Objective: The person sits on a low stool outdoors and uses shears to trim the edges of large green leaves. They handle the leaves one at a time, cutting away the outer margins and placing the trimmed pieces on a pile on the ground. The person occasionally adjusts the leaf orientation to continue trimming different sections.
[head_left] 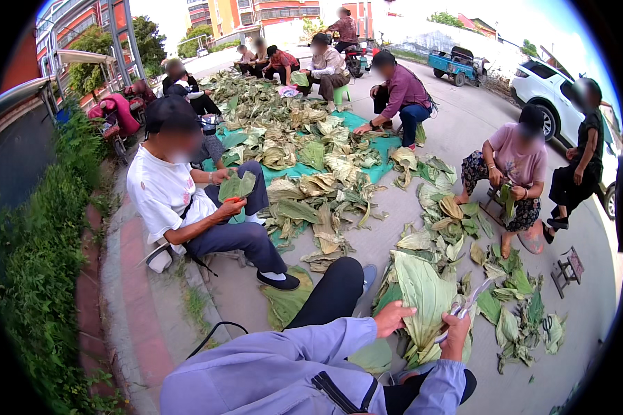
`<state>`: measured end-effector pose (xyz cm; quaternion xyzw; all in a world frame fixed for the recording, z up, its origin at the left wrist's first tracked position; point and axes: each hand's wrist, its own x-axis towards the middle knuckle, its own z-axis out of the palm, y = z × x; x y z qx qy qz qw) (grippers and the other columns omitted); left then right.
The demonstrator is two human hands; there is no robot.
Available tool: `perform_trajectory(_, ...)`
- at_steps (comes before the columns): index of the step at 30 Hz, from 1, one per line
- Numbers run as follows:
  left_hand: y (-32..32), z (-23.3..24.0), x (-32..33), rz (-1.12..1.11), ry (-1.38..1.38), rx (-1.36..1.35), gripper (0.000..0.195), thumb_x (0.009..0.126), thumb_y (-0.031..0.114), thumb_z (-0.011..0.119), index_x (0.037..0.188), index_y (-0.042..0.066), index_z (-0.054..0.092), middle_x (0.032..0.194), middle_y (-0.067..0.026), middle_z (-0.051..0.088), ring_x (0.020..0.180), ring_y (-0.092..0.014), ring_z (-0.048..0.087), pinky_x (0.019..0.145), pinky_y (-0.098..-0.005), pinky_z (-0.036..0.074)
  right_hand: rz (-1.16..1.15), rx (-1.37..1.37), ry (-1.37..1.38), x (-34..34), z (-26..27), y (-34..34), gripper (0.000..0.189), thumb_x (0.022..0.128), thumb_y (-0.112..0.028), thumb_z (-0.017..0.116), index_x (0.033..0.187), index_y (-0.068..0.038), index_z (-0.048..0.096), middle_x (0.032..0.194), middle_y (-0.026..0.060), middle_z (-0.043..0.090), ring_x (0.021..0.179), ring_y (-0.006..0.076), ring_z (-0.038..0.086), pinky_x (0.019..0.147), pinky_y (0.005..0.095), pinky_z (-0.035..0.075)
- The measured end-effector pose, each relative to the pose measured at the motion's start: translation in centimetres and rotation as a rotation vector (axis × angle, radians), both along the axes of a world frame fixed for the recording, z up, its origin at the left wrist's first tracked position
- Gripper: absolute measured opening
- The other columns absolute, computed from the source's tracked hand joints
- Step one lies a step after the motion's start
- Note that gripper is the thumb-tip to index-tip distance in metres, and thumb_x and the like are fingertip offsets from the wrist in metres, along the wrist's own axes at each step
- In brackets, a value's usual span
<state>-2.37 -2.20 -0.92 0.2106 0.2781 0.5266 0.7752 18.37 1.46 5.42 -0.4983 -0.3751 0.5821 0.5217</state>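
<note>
My left hand grips the edge of a large, pale green dried leaf, which spreads upward and to the right in front of my knees. My right hand is closed around the handles of metal scissors, whose blades point up and right beside the leaf. Under and beyond the held leaf lies a pile of wilted leaves. Another broad green leaf lies below my left forearm.
To my left a seated person in a white shirt holds a leaf and red-handled scissors. Across the pile a person in pink sits near a small stool. More people surround a long leaf heap on green sheeting. A white car stands at right.
</note>
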Motion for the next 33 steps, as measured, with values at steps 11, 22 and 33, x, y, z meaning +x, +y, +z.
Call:
perform_trajectory(11, 1.5, -1.5, -1.2, 0.131, 0.133, -0.118, 0.02, 0.101, 0.016, 0.064, 0.119, 0.007, 0.06, 0.111, -0.0047, 0.07, 0.097, -0.019, 0.07, 0.087, -0.0381, 0.057, 0.031, 0.047, -0.026, 1.1, -1.1, -0.5, 0.039, 0.069, 0.004, 0.066, 0.107, -0.001, 0.059, 0.086, -0.0002, 0.053, 0.072, 0.0159, 0.054, 0.067, 0.0308, 0.047)
perform_trajectory(22, 2.8, 1.9, -2.9, 0.134, 0.006, 0.032, 0.035, 0.094, 0.007, 0.069, 0.127, 0.005, 0.057, 0.125, -0.0098, 0.067, 0.115, -0.025, 0.065, 0.1, -0.0472, 0.053, -0.046, 0.057, -0.05, 2.8, -1.6, -3.1, 0.049, 0.074, -0.004, 0.074, 0.121, 0.002, 0.059, 0.084, -0.0037, 0.05, 0.064, 0.0085, 0.048, 0.058, 0.0255, 0.04)
perform_trajectory(33, 3.8, 3.6, -3.5, 0.069, 1.075, 0.672, 0.036, 0.088, 0.015, 0.069, 0.122, 0.008, 0.058, 0.115, -0.0084, 0.064, 0.108, -0.025, 0.062, 0.091, -0.0415, 0.051, -0.143, 0.03, 0.164, 4.0, 0.4, -3.6, 0.045, 0.074, -0.001, 0.075, 0.117, -0.001, 0.06, 0.086, -0.0041, 0.05, 0.069, 0.008, 0.048, 0.065, 0.0242, 0.041)
